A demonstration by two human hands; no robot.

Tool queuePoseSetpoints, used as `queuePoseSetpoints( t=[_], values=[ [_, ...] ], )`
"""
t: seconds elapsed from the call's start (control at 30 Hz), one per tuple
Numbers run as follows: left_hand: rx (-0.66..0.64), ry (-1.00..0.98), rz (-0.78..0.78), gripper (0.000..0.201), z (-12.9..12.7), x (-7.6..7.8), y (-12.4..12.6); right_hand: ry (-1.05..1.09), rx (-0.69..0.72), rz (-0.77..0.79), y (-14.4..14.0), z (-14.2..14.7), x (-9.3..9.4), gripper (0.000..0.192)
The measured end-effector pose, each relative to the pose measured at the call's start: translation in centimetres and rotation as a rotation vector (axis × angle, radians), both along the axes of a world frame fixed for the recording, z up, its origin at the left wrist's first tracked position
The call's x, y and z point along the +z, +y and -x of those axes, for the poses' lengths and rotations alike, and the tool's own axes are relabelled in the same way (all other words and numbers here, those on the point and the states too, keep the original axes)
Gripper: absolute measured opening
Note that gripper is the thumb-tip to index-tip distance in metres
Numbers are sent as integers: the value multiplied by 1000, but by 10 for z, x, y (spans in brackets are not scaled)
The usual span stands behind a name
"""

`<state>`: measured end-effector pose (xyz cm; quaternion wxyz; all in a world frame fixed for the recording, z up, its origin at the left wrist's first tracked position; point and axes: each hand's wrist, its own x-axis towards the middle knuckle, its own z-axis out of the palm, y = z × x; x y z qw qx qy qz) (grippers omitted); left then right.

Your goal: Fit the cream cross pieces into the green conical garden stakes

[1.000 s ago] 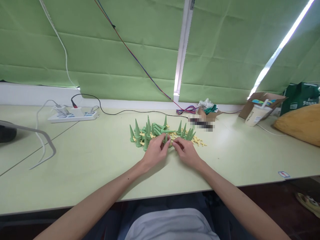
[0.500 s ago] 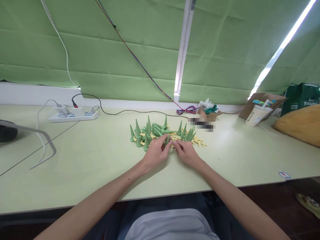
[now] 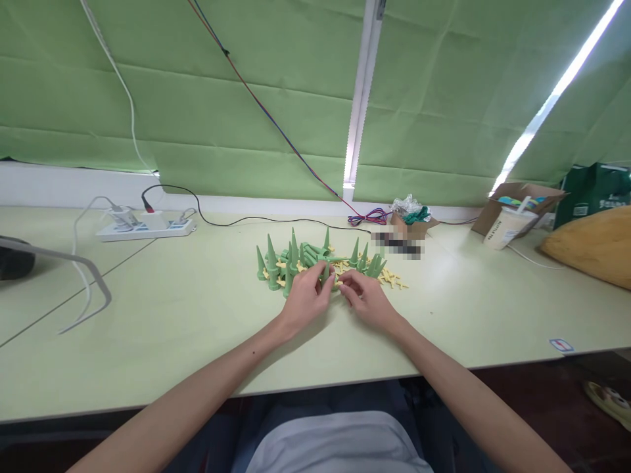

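My left hand [image 3: 306, 294] is closed around a small green cone [image 3: 326, 270], its pointed tip showing between thumb and fingers. Close by on the right, the thumb and fingers of my right hand [image 3: 369, 299] curl to the end of a small yellow piece [image 3: 338, 284] at the cone's side. Fingers partly cover where these two parts meet. Behind the left hand, several green cones [image 3: 272, 264] stand upright, some with yellow pieces at their sides. Green parts [image 3: 315, 251] lie among them. More cones [image 3: 362, 257] and a loose heap of yellow pieces [image 3: 393, 278] are beyond the right hand.
The pale table [image 3: 187, 341] has its front edge just before my body. A white power strip [image 3: 148, 227] with cables is at left. At the back right are an open carton [image 3: 419, 228], a drink cup [image 3: 507, 226], a cardboard box [image 3: 486, 209] and a yellow cushion [image 3: 591, 244].
The fingers of my right hand have spread slightly from a tighter pinch, and the yellow piece shows more clearly. My left hand has shifted slightly, still with the green cone.
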<state>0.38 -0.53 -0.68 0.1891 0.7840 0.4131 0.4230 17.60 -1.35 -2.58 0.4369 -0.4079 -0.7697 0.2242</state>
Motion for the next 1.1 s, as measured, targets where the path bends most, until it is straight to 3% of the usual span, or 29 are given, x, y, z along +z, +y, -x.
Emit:
queuePoseSetpoints(
  t=[0.47, 1.1],
  values=[
    [-29, 16, -26, 14, 0, -1, 1, -89, -47, -73, 2, -1, -2, 21],
    [-17, 4, 3, 14, 0, -4, 3, -74, -76, 28, 3, 1, -1, 43]
  ],
)
